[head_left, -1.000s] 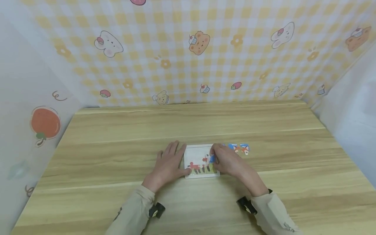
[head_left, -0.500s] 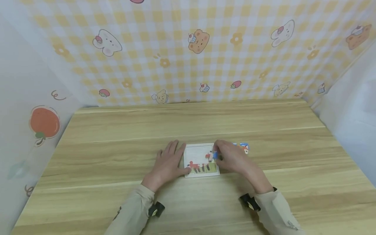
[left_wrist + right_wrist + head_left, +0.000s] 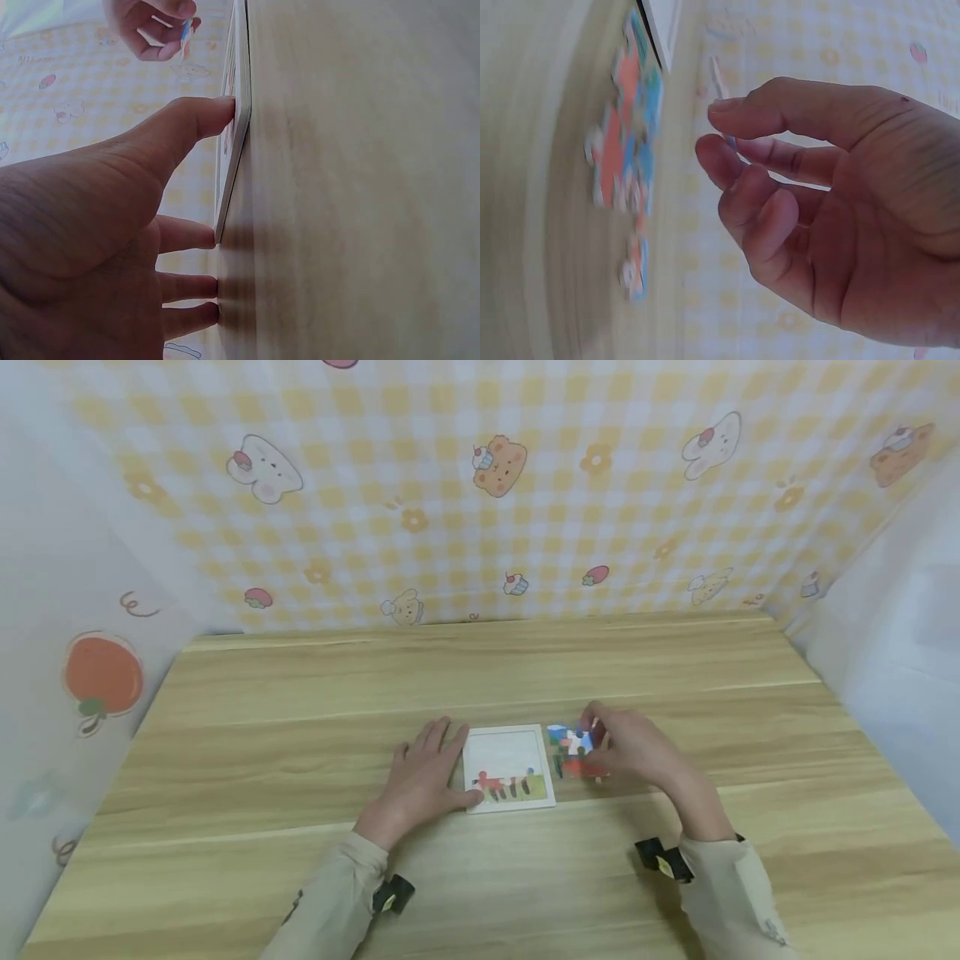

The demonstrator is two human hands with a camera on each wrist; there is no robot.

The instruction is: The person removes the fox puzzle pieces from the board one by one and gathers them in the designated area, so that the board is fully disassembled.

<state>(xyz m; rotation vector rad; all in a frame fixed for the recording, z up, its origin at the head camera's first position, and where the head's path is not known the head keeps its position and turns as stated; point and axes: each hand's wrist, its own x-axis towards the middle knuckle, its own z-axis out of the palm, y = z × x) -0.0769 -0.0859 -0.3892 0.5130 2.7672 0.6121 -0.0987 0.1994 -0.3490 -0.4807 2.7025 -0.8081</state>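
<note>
A shallow white puzzle tray lies on the table, its lower part filled with joined jigsaw pieces showing striped legs and grass. My left hand rests at the tray's left side, thumb on the lower left corner and fingers stretched out; the left wrist view shows the thumb on the rim. To the tray's right, my right hand pinches a small jigsaw piece between thumb and fingertips, raised above the table. Below it lie several loose jigsaw pieces, red and blue, partly covered by the hand in the head view.
The wood-grain table reaches back to a yellow checked cloth with cartoon animals. Pale cloth also hangs at the left and right sides. Black wrist straps sit at the sleeve cuffs.
My right hand has moved from over the tray to the right, carrying the jigsaw piece out above the loose ones. The left hand stays on the tray's side.
</note>
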